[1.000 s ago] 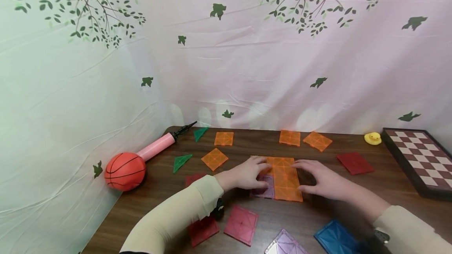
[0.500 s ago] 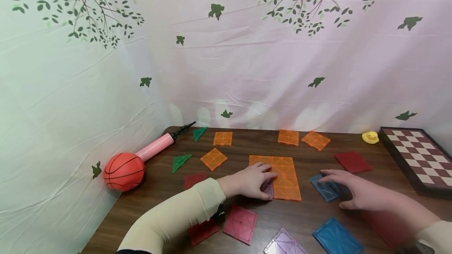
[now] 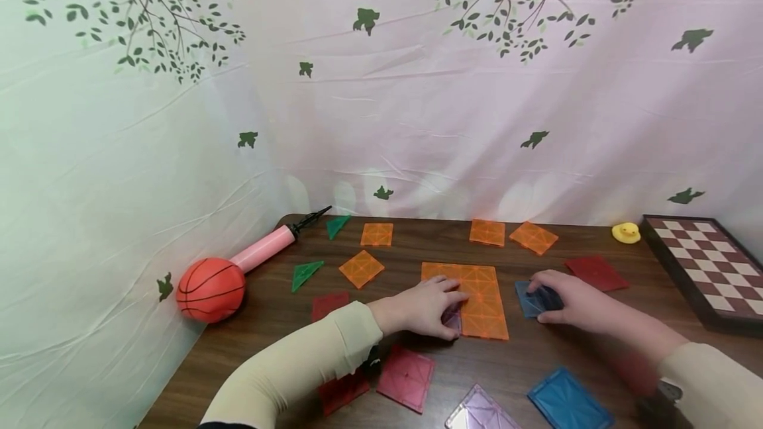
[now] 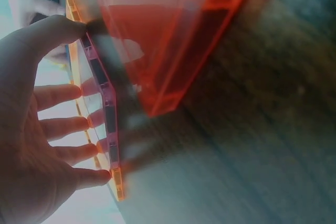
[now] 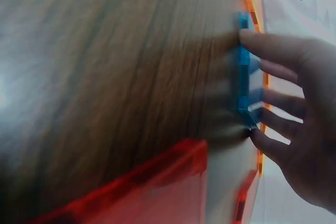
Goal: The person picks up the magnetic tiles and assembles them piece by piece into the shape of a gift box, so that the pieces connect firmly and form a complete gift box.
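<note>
My left hand (image 3: 420, 310) rests with spread fingers on a purple magnetic tile (image 3: 454, 322), part of it hidden beneath the palm. Orange magnetic tiles (image 3: 484, 303) border that tile at the back and along its right side. To the right, my right hand (image 3: 577, 304) grips a blue magnetic tile (image 3: 524, 303), a little apart from the orange ones. In the right wrist view the thumb touches one end of the blue tile (image 5: 243, 77) and the little finger the other, with the remaining fingers over its face.
Loose red tiles (image 3: 596, 273), a second blue tile (image 3: 569, 399), a lilac tile (image 3: 483, 409) and a pink tile (image 3: 406, 378) lie around. Further orange tiles (image 3: 361, 269) and green triangles (image 3: 306, 275) sit behind. A ball (image 3: 210, 290), pump (image 3: 262, 249), duck (image 3: 626, 232) and checkerboard (image 3: 712, 263) edge the table.
My right hand left the orange tiles' right edge, reached over the blue tile and brought it leftward, straightening it. My left hand settled slightly lower on the purple tile.
</note>
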`<state>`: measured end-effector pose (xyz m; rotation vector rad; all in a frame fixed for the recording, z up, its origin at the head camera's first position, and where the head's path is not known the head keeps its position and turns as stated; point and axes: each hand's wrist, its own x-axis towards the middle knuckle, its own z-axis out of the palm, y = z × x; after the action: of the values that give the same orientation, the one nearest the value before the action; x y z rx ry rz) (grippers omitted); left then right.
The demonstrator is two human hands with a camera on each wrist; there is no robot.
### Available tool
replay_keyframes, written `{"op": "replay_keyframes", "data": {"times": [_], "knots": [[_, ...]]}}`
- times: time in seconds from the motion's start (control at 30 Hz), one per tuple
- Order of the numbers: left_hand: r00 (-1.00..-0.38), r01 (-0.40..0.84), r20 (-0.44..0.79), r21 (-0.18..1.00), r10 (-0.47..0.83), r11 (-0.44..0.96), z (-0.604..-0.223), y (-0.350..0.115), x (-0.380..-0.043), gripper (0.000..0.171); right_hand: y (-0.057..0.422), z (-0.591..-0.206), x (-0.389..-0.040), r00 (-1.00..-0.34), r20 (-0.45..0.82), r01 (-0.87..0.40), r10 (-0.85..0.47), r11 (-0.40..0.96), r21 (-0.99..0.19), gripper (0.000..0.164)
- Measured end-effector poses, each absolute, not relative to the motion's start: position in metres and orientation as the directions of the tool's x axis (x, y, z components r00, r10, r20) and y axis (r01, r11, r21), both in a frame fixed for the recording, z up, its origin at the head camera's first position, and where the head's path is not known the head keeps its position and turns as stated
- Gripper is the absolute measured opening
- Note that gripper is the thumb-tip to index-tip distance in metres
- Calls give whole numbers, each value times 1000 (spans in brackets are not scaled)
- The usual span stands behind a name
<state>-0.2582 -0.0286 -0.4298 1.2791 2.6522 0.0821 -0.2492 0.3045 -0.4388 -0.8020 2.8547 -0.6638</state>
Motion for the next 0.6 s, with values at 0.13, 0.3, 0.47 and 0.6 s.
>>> {"op": "replay_keyframes", "data": {"times": [0.13,0.3,0.47,0.6], "knots": [[-605,768,-153,144,781,623,-429,-29,-259,74,294,-439,-260,-877,35,-447,-479,789,-420,45],[-604,772,-151,135,783,622,-429,-29,-259,74,283,-441,-268,-882,56,-448,-468,796,-407,44],[-602,773,-150,134,784,620,-431,-29,-260,74,276,-441,-271,-876,66,-460,-478,786,-412,43],[-606,770,-156,130,780,625,-432,-28,-258,74,273,-442,-272,-875,37,-453,-484,787,-420,45]]}}
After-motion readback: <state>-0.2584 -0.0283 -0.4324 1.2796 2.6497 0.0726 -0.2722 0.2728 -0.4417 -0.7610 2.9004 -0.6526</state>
